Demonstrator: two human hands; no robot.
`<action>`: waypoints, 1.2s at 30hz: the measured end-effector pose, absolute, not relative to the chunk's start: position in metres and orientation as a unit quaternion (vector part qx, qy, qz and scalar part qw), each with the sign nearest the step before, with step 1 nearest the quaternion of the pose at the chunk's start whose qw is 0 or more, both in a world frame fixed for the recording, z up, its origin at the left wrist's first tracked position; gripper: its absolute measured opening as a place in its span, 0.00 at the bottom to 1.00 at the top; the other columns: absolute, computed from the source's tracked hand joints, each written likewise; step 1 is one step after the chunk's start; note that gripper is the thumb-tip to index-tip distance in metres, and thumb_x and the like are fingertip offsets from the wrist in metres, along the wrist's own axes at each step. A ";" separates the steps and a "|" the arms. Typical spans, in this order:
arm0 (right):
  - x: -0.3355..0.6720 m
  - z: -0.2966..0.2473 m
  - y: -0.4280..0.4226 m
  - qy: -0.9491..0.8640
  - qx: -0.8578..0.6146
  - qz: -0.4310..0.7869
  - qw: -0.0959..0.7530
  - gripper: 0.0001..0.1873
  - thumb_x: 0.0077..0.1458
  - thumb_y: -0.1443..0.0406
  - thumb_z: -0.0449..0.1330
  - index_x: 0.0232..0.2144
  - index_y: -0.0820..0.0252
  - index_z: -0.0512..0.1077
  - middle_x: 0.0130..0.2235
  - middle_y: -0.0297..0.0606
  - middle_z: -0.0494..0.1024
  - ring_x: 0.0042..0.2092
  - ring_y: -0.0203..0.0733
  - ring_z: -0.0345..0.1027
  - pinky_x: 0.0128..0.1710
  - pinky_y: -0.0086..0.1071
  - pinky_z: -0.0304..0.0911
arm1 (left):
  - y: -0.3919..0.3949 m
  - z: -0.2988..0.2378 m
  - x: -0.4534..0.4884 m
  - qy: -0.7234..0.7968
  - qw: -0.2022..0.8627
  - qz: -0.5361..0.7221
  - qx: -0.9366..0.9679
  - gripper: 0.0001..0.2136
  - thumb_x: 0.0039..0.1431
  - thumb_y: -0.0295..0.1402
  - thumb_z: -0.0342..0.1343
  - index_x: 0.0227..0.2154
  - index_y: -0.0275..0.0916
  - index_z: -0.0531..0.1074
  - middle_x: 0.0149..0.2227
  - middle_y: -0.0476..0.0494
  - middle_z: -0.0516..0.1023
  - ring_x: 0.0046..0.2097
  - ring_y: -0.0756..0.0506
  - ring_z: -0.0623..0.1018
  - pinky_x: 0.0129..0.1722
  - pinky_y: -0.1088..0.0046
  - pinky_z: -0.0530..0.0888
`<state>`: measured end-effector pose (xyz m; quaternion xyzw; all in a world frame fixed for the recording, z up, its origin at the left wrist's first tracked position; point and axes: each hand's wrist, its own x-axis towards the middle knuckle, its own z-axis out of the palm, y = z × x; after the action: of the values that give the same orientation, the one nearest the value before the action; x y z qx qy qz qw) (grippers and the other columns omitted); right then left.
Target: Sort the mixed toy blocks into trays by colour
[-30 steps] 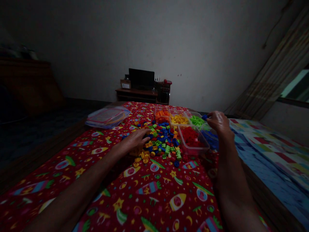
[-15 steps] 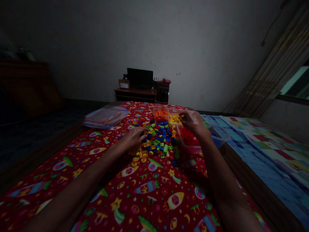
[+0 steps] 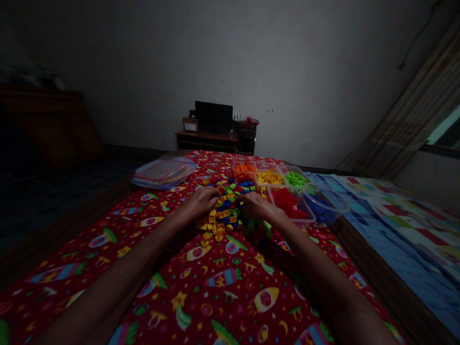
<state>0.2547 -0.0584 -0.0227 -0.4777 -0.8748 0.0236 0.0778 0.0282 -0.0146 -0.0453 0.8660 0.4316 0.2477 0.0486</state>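
Observation:
A loose pile of toy building bricks (image 3: 224, 215) in yellow, blue, green and red lies on the red patterned cloth. At the pile's left side is my left hand (image 3: 203, 200), its fingers curled down over the bricks; what they hold, if anything, is too dark to make out. My right hand (image 3: 257, 205) reaches over the pile's right side, fingers stretched toward the bricks with a gap above the thumb. To the right, clear plastic boxes hold sorted bricks: orange bricks (image 3: 244, 171), yellow bricks (image 3: 270, 177), green bricks (image 3: 296, 179) and red bricks (image 3: 286, 201).
A round clear tub (image 3: 339, 207) with blue bricks stands at the far right. Stacked clear lids (image 3: 161, 173) lie to the left on the cloth (image 3: 223, 278). A desk with a monitor (image 3: 214, 116) is against the wall. Blue bedding (image 3: 373, 230) lies to the right.
My right hand has moved left and down from above the yellow-brick box to the pile, uncovering the green and red bricks. My left hand stays at the pile. The view has shifted slightly.

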 end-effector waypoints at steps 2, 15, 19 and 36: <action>0.258 -0.020 -0.057 -0.872 -0.479 0.032 0.090 0.21 0.53 0.71 0.55 0.50 0.60 0.69 0.46 0.45 0.74 0.47 0.41 0.66 0.45 0.29 0.58 | -0.016 -0.044 0.030 0.429 0.057 0.250 0.866 0.13 0.56 0.35 0.47 0.37 0.39 0.75 0.38 0.42 0.78 0.41 0.43 0.76 0.44 0.67 0.71; 0.260 0.006 -0.059 -0.831 -0.498 0.132 0.210 0.25 0.45 0.77 0.52 0.45 0.60 0.75 0.37 0.38 0.79 0.35 0.38 0.71 0.34 0.26 0.61 | -0.021 -0.036 0.046 0.393 0.071 0.278 0.874 0.08 0.46 0.34 0.61 0.31 0.40 0.77 0.40 0.42 0.76 0.46 0.41 0.73 0.49 0.65 0.69; 0.258 0.002 -0.053 -0.828 -0.477 0.185 0.230 0.24 0.44 0.75 0.52 0.42 0.58 0.76 0.33 0.36 0.79 0.34 0.37 0.71 0.32 0.25 0.62 | -0.027 -0.028 0.052 0.435 0.200 0.337 0.810 0.12 0.48 0.39 0.58 0.33 0.39 0.77 0.37 0.45 0.79 0.41 0.42 0.76 0.43 0.67 0.73; 0.251 -0.014 -0.047 -0.809 -0.418 0.307 0.278 0.17 0.49 0.65 0.60 0.44 0.60 0.73 0.32 0.34 0.78 0.33 0.39 0.74 0.29 0.25 0.64 | -0.034 -0.034 0.067 0.419 0.403 0.413 0.701 0.18 0.42 0.47 0.61 0.27 0.39 0.62 0.20 0.54 0.72 0.23 0.49 0.74 0.24 0.74 0.71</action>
<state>0.2512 -0.0469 -0.0145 -0.4176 -0.8089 0.3067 0.2780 0.0668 -0.0344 -0.0341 0.7006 0.4192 0.4130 0.4035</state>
